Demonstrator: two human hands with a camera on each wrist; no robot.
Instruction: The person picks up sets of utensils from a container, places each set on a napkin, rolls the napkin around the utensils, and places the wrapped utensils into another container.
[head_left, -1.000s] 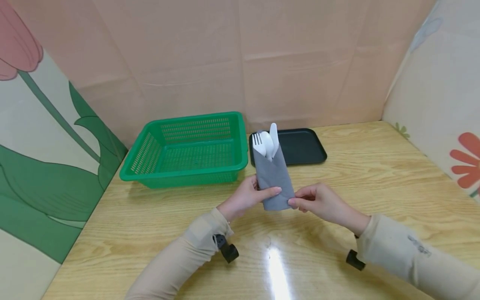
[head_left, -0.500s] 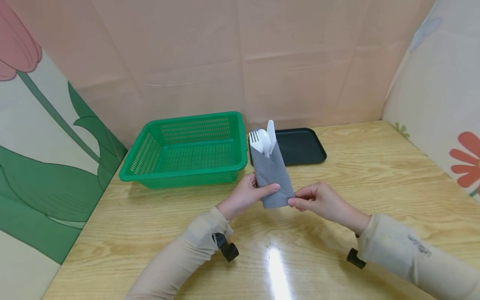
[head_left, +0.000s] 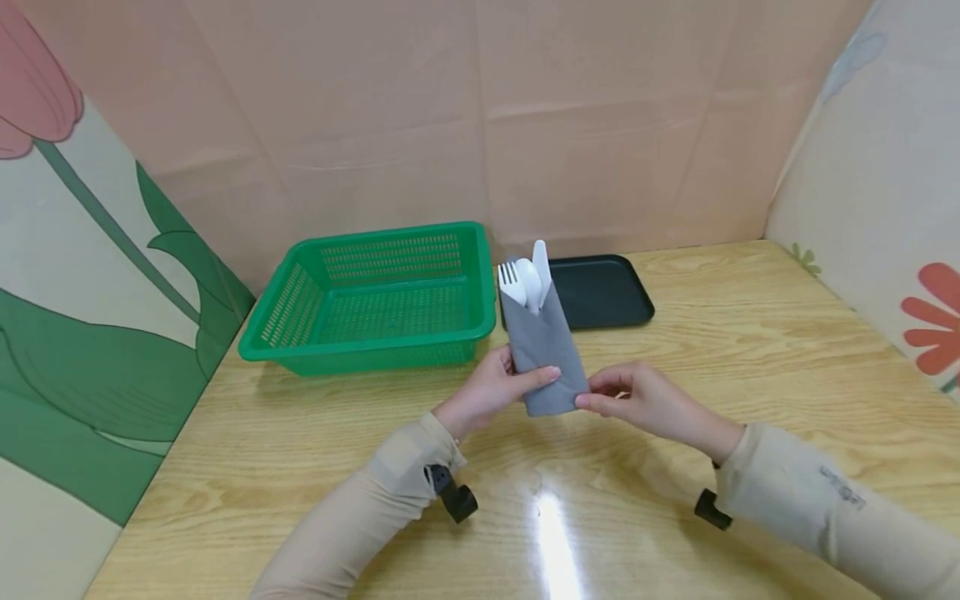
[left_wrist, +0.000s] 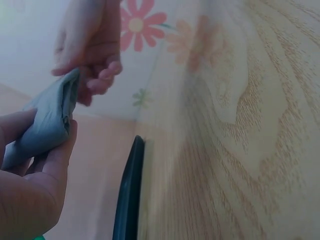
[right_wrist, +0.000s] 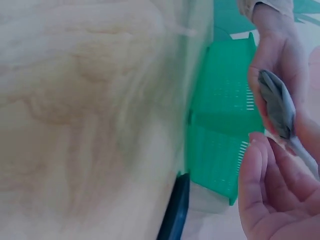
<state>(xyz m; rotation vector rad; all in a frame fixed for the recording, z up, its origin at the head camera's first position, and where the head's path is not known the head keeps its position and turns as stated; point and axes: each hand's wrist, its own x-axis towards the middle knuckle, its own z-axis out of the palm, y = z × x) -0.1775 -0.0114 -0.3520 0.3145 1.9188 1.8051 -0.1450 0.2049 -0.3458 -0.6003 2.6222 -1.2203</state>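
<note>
A grey napkin (head_left: 551, 358) folded into a pocket holds a white fork (head_left: 512, 285), spoon (head_left: 529, 283) and knife (head_left: 542, 265), their heads sticking out of the top. My left hand (head_left: 495, 390) grips the pocket low on its left side, thumb across the front and fingers behind. At the lower right corner, my right hand (head_left: 637, 402) pinches the napkin's edge, thumb in front. The left wrist view shows the napkin's folded layers (left_wrist: 65, 107) end-on between the left thumb and fingers. In the right wrist view, the right fingers (right_wrist: 272, 180) curl beside the napkin's bottom end.
Behind the left hand stands a green perforated basket (head_left: 375, 360) on the wooden table (head_left: 750, 333). A black tray (head_left: 603, 292) lies to its right, partly hidden by the napkin and cutlery. A pink backdrop (head_left: 600, 125) rises behind the table, with printed panels at both sides.
The napkin pocket has risen slightly and tipped a little to the left since the first frame. Both hands have kept nearly the same places on it.
</note>
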